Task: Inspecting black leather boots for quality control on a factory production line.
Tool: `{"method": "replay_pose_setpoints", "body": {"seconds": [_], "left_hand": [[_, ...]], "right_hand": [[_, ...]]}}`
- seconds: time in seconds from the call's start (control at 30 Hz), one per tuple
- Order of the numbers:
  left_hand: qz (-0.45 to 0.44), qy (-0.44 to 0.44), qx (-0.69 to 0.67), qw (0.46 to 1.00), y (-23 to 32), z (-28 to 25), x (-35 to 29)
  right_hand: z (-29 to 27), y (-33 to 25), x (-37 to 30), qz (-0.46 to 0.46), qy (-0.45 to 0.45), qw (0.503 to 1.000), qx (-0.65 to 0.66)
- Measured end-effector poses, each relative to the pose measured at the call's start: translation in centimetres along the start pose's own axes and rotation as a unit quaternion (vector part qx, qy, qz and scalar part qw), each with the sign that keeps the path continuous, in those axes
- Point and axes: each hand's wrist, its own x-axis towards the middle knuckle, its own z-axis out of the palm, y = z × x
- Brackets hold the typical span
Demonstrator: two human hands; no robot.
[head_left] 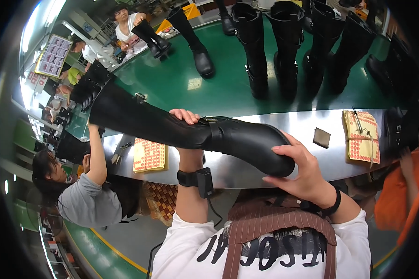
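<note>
A tall black leather boot (pixel 167 123) lies sideways across my two hands, its shaft toward the left and its toe toward the right. A buckled strap circles its ankle, and another metal buckle shows on the shaft. My left hand (pixel 185 116) grips the boot near the ankle; the fingertips curl over the far side while the boot hides the rest of that hand. Around the toe, my right hand (pixel 302 167) is closed, with thumb and fingers on either side. Below the boot is a shiny metal work surface (pixel 246 172).
Several tall black boots (pixel 288 51) stand on the green table (pixel 167 88). Bundles of yellow printed sheets (pixel 150 156) (pixel 361 139) and a small dark square piece (pixel 321 137) lie on the metal. A person in grey (pixel 91 197) works close on the left, someone in orange (pixel 398 200) at the right.
</note>
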Motion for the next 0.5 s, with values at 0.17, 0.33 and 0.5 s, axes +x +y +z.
{"method": "replay_pose_setpoints", "body": {"seconds": [0.17,0.33,0.5], "left_hand": [[0.012,-0.007,0.005,1.000,-1.3,-0.7,0.8],[-0.022,0.067,0.192,0.979,-1.6,1.1,0.2],[-0.404,0.145,0.257,0.866,-1.2,3.7,-7.6]], "right_hand": [[0.1,1.6,-1.0,0.388,-0.108,0.857,0.321],[4.8,4.4,0.5,0.397,-0.085,0.830,0.384],[9.3,6.4,4.7,0.298,0.035,0.902,0.312]]}}
